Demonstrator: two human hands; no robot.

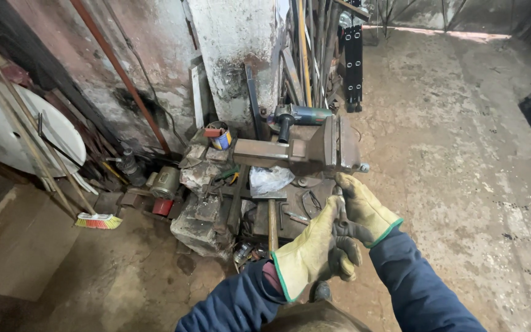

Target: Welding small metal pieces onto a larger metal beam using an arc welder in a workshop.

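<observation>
A rusty bench vise (314, 147) stands on a cluttered low stand in the middle of the view. Its handle bar hangs down from the screw end (362, 167), and the bar's lower knob (321, 290) shows below my hands. Both hands wear yellow leather gloves with green cuffs over blue sleeves. My left hand (316, 251) is wrapped around the lower part of the bar. My right hand (364, 211) grips it just above, close under the vise's front jaw. The gloves hide most of the bar.
An angle grinder (302, 115) lies behind the vise by a concrete pillar (235, 49) with metal rods leaning on it. A hammer (272, 218), plastic bag (268, 179), small can (221, 139) and scrap parts surround the stand. A broom (98, 220) and white disc (7, 132) are left.
</observation>
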